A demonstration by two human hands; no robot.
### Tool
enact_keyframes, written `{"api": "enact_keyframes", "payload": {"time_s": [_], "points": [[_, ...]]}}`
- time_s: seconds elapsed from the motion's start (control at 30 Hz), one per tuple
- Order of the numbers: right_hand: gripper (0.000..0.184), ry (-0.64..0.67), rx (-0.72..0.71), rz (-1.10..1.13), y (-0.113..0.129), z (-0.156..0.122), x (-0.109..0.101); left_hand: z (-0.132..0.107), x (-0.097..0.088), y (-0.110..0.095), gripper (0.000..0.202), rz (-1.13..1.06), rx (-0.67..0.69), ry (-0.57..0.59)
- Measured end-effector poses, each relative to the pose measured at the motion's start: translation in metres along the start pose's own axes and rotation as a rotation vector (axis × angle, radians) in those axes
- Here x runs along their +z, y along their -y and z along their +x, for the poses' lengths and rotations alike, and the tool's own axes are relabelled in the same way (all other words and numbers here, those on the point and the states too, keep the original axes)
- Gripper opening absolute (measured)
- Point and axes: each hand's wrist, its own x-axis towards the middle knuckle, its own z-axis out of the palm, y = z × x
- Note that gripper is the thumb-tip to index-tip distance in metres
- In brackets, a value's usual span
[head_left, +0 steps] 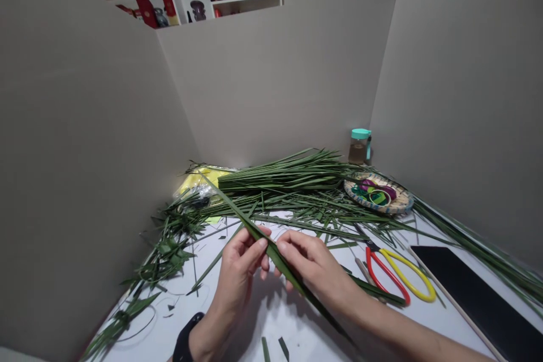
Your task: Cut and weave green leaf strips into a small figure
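Note:
A long green leaf blade [275, 258] runs slantwise from the upper left to the lower right, held in both hands above the white table. My left hand [246, 254] pinches it near its middle between thumb and fingers. Close beside it, my right hand [303, 257] grips the same leaf with thumb and fingertips. The leaf's lower end passes in front of my right wrist's inner side and tapers off. Small cut leaf pieces [283, 348] lie on the table below the hands.
Behind the hands lies a big bundle of leaves [284, 175]. To the right are scissors [401, 274] with red and yellow handles, a black tablet [479, 294], a woven basket [382, 209] and a lidded bottle [358, 147]. Woven leaf shapes [165, 257] line the left edge; grey panels [275, 79] enclose the table.

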Motion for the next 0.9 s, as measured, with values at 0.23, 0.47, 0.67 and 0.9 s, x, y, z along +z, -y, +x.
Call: {"api": "enact_keyframes", "payload": {"time_s": [0.23, 0.47, 0.67, 0.9], "points": [[0.026, 0.075, 0.019, 0.081, 0.005, 0.007, -0.008, 0.002, 0.0, -0.002, 0.013, -0.014, 0.017, 0.003], [0.022, 0.057, 0.018, 0.064, 0.002, 0.007, -0.009, -0.002, 0.006, -0.006, 0.011, -0.064, -0.031, -0.005], [0.027, 0.077, -0.027, 0.007, -0.002, 0.01, -0.01, -0.001, 0.007, -0.006, 0.007, -0.1, -0.079, 0.007], [0.019, 0.07, -0.243, -0.195, 0.0, 0.006, -0.013, 0.005, 0.002, -0.007, 0.013, -0.175, -0.093, 0.014]]}}
